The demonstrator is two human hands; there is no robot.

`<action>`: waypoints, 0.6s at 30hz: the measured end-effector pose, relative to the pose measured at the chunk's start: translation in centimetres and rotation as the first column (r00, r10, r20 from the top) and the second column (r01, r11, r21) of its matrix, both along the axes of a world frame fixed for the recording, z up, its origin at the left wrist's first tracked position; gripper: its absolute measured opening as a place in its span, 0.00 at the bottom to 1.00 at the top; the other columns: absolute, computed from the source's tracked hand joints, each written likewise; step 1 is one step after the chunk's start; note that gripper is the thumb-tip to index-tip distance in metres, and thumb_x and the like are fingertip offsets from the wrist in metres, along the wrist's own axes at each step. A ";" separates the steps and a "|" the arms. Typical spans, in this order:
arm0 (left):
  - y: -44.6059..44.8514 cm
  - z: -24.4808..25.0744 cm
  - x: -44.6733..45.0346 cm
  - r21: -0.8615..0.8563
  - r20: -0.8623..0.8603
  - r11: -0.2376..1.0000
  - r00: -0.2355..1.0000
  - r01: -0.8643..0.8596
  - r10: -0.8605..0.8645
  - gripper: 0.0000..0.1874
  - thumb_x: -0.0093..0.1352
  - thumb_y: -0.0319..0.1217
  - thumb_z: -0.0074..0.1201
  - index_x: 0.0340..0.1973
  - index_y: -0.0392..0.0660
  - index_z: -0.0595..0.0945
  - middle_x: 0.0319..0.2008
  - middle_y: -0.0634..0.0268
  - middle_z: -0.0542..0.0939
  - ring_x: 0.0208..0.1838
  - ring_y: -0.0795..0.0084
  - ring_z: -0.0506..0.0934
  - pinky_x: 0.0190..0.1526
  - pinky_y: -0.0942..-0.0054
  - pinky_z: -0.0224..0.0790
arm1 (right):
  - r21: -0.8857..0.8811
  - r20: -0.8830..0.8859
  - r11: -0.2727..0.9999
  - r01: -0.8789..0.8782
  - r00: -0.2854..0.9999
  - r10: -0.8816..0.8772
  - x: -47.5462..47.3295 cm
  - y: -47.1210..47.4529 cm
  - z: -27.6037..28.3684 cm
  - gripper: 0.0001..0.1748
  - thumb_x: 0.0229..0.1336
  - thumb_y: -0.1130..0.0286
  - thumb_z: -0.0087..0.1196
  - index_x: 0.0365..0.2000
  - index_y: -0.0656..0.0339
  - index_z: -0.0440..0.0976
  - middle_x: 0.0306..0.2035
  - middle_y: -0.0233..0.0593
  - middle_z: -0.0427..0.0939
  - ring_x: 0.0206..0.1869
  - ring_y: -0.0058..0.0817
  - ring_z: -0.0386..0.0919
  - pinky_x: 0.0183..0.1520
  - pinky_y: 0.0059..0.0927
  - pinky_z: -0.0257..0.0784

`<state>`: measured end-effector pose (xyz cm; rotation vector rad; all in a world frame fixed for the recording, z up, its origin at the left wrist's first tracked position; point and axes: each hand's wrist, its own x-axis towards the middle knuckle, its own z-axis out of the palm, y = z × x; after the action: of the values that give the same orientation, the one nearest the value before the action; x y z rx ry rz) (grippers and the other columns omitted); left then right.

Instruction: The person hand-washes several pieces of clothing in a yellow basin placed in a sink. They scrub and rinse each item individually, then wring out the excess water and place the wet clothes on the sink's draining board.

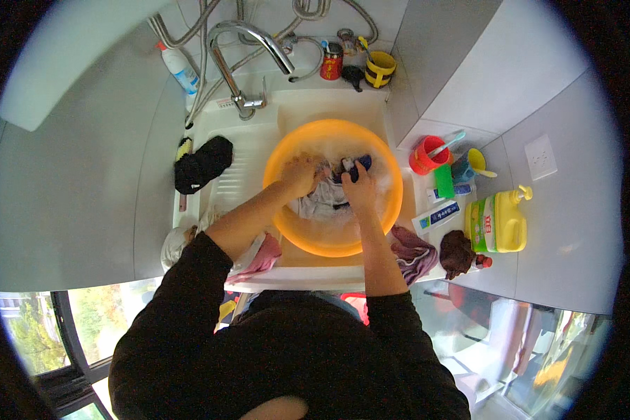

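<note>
An orange plastic basin point(334, 250) stands in the white sink point(294, 274), holding sudsy water. A light grey cloth point(320, 202) lies in the suds, partly under water. My right hand point(360, 189) grips a dark navy piece of fabric point(364, 161) at the basin's right side; whether it joins the grey cloth cannot be told. On the left, my left hand point(302, 176) is down at the water, its fingers closed around wet greyish fabric and partly hidden by foam.
A chrome faucet point(252, 31) arches behind the basin. Black cloth point(203, 164) and a brush lie on the left ledge. Pink cloth point(260, 257) and purple cloth point(413, 253) hang at the front rim. A yellow pump bottle point(499, 220), toothpaste tube point(437, 217) and red cup point(428, 155) stand right.
</note>
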<state>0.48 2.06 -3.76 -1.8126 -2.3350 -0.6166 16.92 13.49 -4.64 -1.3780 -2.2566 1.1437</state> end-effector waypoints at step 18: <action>-1.4 9.5 10.3 -0.171 0.413 0.979 0.910 0.109 -0.029 0.20 0.70 0.45 0.59 0.49 0.47 0.78 0.35 0.43 0.85 0.43 0.36 0.83 0.52 0.45 0.74 | -0.852 -0.452 0.224 -0.472 0.451 -0.769 -2.1 -0.6 -0.3 0.29 0.67 0.63 0.56 0.64 0.65 0.68 0.63 0.43 0.74 0.61 0.42 0.74 0.64 0.43 0.70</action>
<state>10.80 0.66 5.73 -2.0210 -2.6848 -0.8870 14.80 12.85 -4.97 -0.7089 -0.2637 2.5637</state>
